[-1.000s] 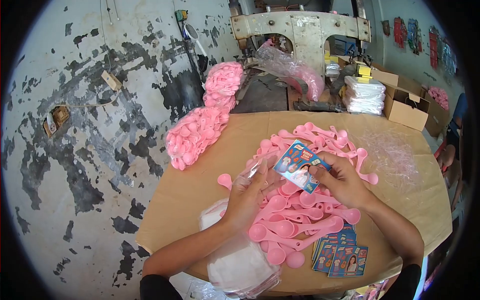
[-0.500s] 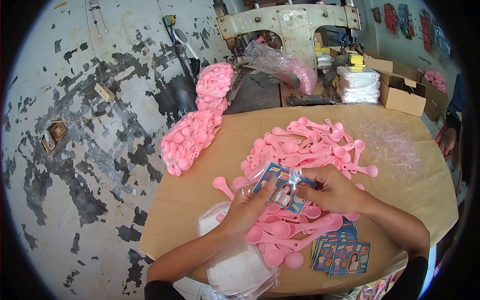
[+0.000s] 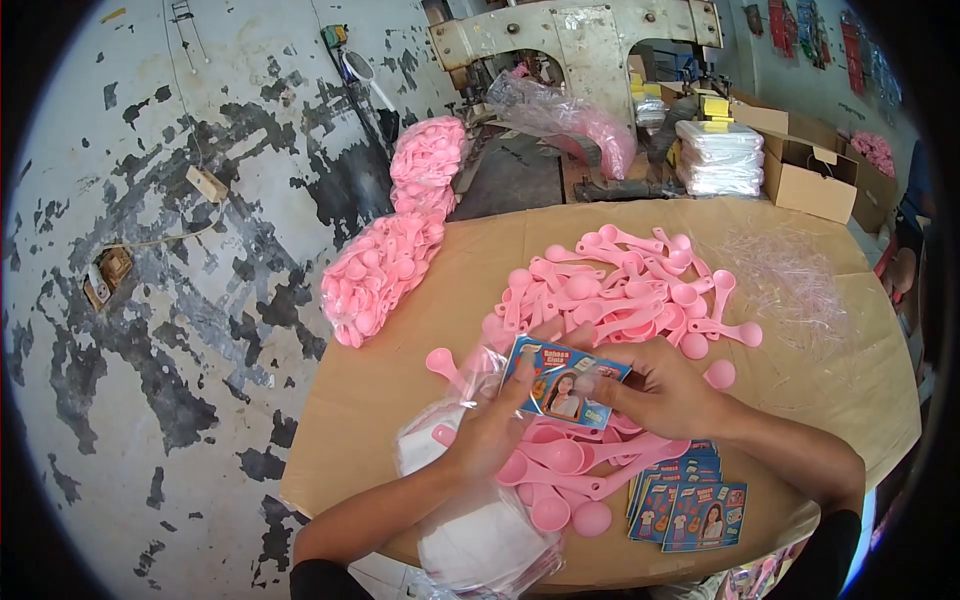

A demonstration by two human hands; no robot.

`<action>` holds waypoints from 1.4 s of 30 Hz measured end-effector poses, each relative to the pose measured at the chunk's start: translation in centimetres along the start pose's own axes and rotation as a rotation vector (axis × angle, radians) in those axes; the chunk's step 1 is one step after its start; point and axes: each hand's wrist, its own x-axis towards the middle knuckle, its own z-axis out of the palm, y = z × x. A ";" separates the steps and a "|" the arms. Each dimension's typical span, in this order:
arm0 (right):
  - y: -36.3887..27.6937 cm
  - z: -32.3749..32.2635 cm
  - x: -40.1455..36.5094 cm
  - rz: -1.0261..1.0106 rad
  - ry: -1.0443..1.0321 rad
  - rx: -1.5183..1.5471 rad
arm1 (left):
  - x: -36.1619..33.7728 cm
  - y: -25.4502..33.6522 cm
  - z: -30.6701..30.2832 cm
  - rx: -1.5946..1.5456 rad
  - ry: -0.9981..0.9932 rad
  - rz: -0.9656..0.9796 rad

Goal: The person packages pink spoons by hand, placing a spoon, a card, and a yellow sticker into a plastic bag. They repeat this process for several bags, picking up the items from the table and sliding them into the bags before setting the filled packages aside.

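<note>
A blue printed card [image 3: 562,388] with a picture of a person is held between my two hands over the table. My left hand [image 3: 488,428] pinches its left edge, thumb on top, together with a crinkled clear plastic bag [image 3: 478,368]. At the card's right side, my right hand [image 3: 668,388] has its thumb on the printed face and fingers behind. Pink plastic measuring spoons [image 3: 556,458] lie in a heap just below the hands, and a larger pile of pink spoons [image 3: 625,292] spreads beyond. More printed cards [image 3: 704,518] are fanned near my right forearm. Flat clear bags [image 3: 470,545] lie under my left forearm.
Filled bags of pink spoons [image 3: 385,265] lean at the table's left edge. Behind stand a large metal machine [image 3: 580,40], stacked clear packets [image 3: 720,160] and an open cardboard box [image 3: 812,185]. Thin plastic strips [image 3: 785,285] lie at the right on the brown-covered table [image 3: 370,400].
The card has turned to lie more level and its face shows more fully. My right hand has shifted from the bunched plastic at the card's top to its right side.
</note>
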 end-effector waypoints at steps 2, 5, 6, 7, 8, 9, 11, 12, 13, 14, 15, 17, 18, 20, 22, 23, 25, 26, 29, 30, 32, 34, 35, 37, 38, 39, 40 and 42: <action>-0.2 0.3 -0.1 0.032 0.003 0.005 | 0.0 -0.3 0.2 0.096 -0.057 -0.024; 0.5 0.8 -0.5 0.034 0.008 0.010 | -0.1 -1.0 0.7 0.272 -0.141 0.080; 0.9 1.1 -0.5 0.000 0.020 -0.005 | -0.2 -1.0 0.8 0.196 -0.097 0.094; 1.2 1.2 -0.6 -0.033 0.030 -0.021 | -0.2 -0.8 0.9 0.119 -0.051 0.110; 0.9 1.1 -0.6 0.009 0.012 -0.003 | -0.2 -0.7 0.8 0.040 -0.003 0.125; 0.0 0.9 -0.6 0.049 -0.006 0.015 | -0.3 -0.4 -0.1 -0.010 -0.006 0.050; -1.3 0.8 -0.4 0.106 -0.018 0.058 | -0.1 -0.2 -0.1 0.002 0.047 0.072; -1.8 0.9 -0.2 0.123 -0.012 0.079 | -0.2 -0.1 -0.1 0.008 0.072 0.082; -2.1 1.1 -0.2 0.139 -0.005 0.099 | -0.1 -0.6 -0.8 0.169 -0.003 0.142; -1.3 1.3 -0.4 0.099 0.010 0.089 | -0.5 -0.8 -0.4 0.212 -0.036 0.148; -0.3 1.7 -0.4 0.057 0.027 0.076 | -0.9 -1.0 0.1 0.257 -0.071 0.157; -0.1 1.3 -0.6 0.040 -0.044 0.005 | -1.2 -1.1 0.1 0.260 -0.149 0.150; -0.2 1.1 -0.7 0.030 -0.079 -0.030 | -1.0 -0.9 -0.4 0.199 -0.105 0.175; -0.9 -0.4 -0.4 0.057 -0.199 -0.061 | -0.2 -0.3 -1.3 0.111 0.005 0.236; -3.0 -1.1 -0.5 0.180 -0.283 -0.408 | 0.3 0.4 -1.8 0.087 0.112 0.270; -3.8 -1.5 -0.9 0.168 -0.383 -0.644 | 0.6 0.8 -1.8 0.088 0.154 0.268; -3.6 -1.9 -1.7 0.128 -0.495 -0.913 | 0.6 0.8 -2.0 0.093 0.190 0.249; -2.8 -1.8 -2.2 0.103 -0.507 -0.946 | 0.6 0.5 -2.1 0.098 0.184 0.231; -1.7 -2.0 -2.3 0.092 -0.501 -0.967 | 0.5 0.1 -2.1 0.144 0.166 0.167; -1.6 -2.2 -2.1 0.095 -0.489 -0.962 | 0.4 0.1 -2.1 0.168 0.159 0.146; -2.1 -2.7 -2.0 0.043 -0.375 -0.928 | 0.4 0.1 -2.3 0.134 0.155 0.157; -2.7 -3.6 -1.6 0.034 -0.289 -0.863 | 0.7 0.5 -2.4 0.082 0.176 0.185; -3.1 -4.3 -1.2 0.053 -0.260 -0.814 | 0.9 0.7 -2.5 0.045 0.198 0.206; -3.0 -5.1 -0.9 -0.042 -0.089 -0.732 | 1.3 0.8 -2.7 -0.040 0.259 0.244; -3.8 -5.3 -0.6 0.042 -0.097 -0.720 | 1.5 0.6 -3.1 -0.090 0.296 0.257; -5.2 -5.7 -0.4 0.128 -0.105 -0.708 | 1.7 0.4 -3.4 -0.141 0.332 0.269; -5.9 -6.0 -0.3 0.215 -0.110 -0.694 | 1.7 0.3 -3.4 -0.137 0.310 0.262; -5.4 -5.8 -0.5 0.090 -0.148 -0.615 | 1.6 0.2 -3.4 -0.125 0.263 0.240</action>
